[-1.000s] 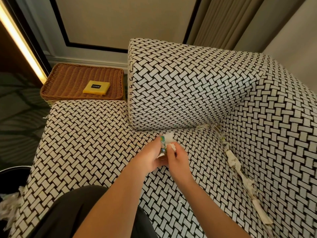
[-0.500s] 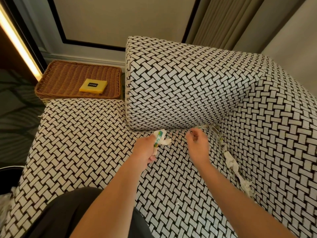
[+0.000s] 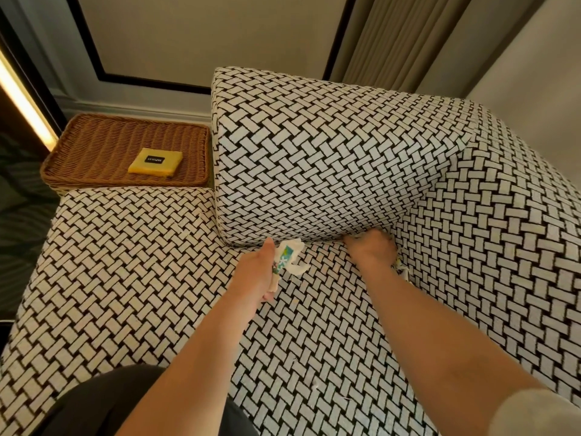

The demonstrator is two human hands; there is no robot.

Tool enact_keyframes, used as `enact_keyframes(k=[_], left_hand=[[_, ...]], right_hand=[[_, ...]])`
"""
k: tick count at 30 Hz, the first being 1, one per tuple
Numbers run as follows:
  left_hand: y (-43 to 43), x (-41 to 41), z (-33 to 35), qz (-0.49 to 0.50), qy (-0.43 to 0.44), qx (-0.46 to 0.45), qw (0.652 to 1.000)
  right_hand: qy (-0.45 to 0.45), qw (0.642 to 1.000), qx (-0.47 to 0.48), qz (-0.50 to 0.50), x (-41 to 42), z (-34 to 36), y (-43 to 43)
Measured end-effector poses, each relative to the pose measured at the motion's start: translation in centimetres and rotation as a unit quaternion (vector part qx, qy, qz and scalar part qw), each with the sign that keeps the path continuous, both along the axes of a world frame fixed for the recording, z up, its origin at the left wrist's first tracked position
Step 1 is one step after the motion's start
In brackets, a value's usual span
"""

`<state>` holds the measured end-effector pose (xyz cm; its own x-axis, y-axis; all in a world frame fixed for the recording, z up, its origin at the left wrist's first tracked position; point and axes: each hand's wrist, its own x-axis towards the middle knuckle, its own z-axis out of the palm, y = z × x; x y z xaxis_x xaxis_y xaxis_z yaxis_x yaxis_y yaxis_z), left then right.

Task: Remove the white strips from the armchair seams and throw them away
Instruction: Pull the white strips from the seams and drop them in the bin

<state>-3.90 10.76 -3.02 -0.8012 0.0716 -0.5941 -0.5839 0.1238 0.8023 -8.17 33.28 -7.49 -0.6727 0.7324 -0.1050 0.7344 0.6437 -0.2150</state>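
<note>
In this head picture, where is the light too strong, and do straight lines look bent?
Head view: the light strip at the left edge is blown out. Head view: wide-angle distortion tilts the black wall frame and curtain. Head view: the armchair weave and the white strip in the left hand look sharp.

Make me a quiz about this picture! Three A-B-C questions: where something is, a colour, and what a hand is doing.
1. Where is the yellow pad?
A) on the floor
B) in the wicker tray
C) on the curtain

2. What colours is the armchair?
A) red and blue
B) plain green
C) black and white

3. What is the left hand doing?
A) gripping crumpled white strips
B) lying flat, empty
C) pointing at the wall

Answers: 1 B, it lies on the tray's weave; 2 C, white bars over black; 3 A, it clutches the wad.
</note>
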Motion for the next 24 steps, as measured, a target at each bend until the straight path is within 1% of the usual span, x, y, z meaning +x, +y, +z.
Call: enact_keyframes(k=[3, 7, 9, 11, 13, 18, 21, 24], left_hand=[[0.0, -0.2, 0.2, 0.012, -0.006, 0.024, 1.0], [-0.1, -0.2, 0.4, 0.018, -0.015, 0.05, 0.998], [-0.1, -0.2, 0.4, 0.017, -0.017, 0.048, 0.999], [-0.3, -0.1, 0.4, 0.016, -0.018, 0.043, 0.999], [-0.4, 0.0, 0.4, 0.015, -0.023, 0.043, 0.999], [-0.6, 0.7, 0.7, 0.016, -0.039, 0.014, 0.999], [-1.2, 1.5, 1.1, 0.021, -0.054, 0.021, 0.998], [-1.8, 2.5, 1.5, 0.034, -0.051, 0.023, 0.998]], right_hand=[[0.037, 0.999, -0.013, -0.02, 0.0, 0.4, 0.0], [0.045, 0.999, -0.005, -0.005, 0.3, 0.5, 0.0], [0.051, 0.999, -0.005, 0.007, 0.4, 0.5, 0.2], [0.059, 0.998, 0.007, 0.027, 0.8, 0.7, 0.2], [0.078, 0.994, 0.035, 0.068, 1.6, 0.5, -0.1], [0.158, 0.979, 0.047, 0.119, 4.2, -0.7, -1.5], [0.197, 0.968, 0.009, 0.154, 6.0, -0.3, -3.0], [0.212, 0.959, -0.067, 0.174, 7.4, -0.1, -4.2]])
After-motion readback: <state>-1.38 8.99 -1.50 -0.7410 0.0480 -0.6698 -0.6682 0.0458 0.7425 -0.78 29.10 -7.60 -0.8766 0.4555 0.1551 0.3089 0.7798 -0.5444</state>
